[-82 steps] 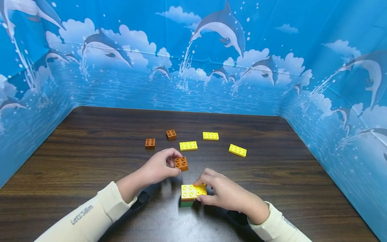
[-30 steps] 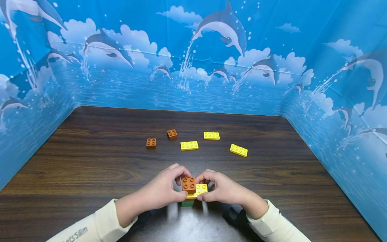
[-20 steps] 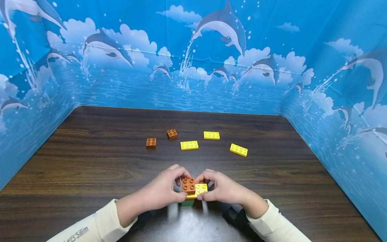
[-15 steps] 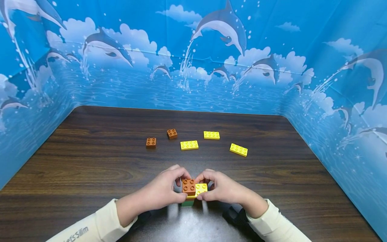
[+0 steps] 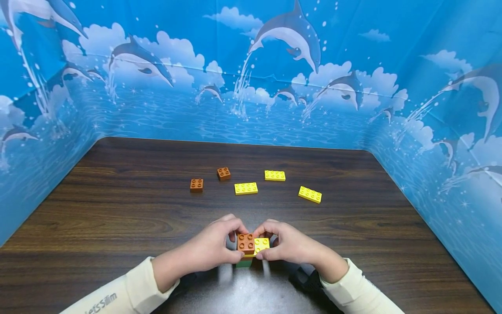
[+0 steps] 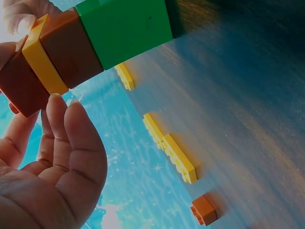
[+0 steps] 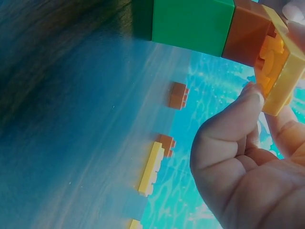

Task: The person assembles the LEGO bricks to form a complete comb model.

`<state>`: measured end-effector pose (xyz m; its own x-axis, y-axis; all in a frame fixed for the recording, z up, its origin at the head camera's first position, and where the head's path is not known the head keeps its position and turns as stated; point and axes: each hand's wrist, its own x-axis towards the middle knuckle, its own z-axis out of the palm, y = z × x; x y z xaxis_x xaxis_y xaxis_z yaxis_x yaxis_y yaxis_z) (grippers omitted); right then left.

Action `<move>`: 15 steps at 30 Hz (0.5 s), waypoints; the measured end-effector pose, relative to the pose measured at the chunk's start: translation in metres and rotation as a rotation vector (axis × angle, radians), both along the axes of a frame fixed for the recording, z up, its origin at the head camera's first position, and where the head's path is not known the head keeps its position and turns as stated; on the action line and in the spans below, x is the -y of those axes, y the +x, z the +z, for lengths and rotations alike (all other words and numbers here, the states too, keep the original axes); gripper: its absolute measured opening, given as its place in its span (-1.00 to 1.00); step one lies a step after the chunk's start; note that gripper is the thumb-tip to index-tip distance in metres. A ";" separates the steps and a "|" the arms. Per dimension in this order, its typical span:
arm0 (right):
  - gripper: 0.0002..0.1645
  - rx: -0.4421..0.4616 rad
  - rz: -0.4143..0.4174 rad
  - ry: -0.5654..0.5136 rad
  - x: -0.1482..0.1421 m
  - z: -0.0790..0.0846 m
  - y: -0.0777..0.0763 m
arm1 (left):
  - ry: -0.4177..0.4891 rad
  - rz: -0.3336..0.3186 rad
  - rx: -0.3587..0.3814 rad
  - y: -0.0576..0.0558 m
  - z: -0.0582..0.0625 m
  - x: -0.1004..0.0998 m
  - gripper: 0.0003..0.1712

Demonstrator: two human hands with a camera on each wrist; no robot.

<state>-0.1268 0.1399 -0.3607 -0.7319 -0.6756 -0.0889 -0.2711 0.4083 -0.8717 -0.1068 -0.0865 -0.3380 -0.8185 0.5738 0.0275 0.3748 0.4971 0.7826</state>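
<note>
A small tower of toy building bricks stands at the front of the table: a green brick (image 5: 243, 263) at the bottom, a brown brick (image 6: 71, 50) on it, then a yellow plate brick (image 5: 262, 244). My left hand (image 5: 213, 240) pinches another brown brick (image 5: 245, 244) between thumb and fingers, over the left half of the yellow plate. In the left wrist view this top brick sits right against the plate. The plate's right end juts out past the bricks below, and my right hand (image 5: 288, 244) pinches it there, thumb in front and fingers behind.
Farther back on the dark wooden table (image 5: 137, 196) lie two loose brown bricks (image 5: 197, 185) on the left. Three yellow plate bricks (image 5: 245, 188) are spread from the middle to the right. A blue dolphin-print curtain (image 5: 176, 109) borders the table.
My left hand has brought the brown brick right and nearer, onto the left half of the yellow plate. It has sunk slightly over the last second. My right hand stays at the plate.
</note>
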 end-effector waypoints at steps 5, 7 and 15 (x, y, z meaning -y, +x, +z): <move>-0.67 -0.002 -0.001 0.000 0.000 0.001 0.000 | -0.006 -0.006 -0.005 0.000 0.000 0.000 -0.69; -0.67 -0.006 -0.005 0.008 0.000 0.002 0.001 | -0.006 -0.007 -0.004 0.000 -0.001 0.000 -0.69; -0.64 -0.087 -0.020 0.037 0.001 0.006 0.005 | 0.038 0.003 0.030 0.001 -0.004 0.002 -0.68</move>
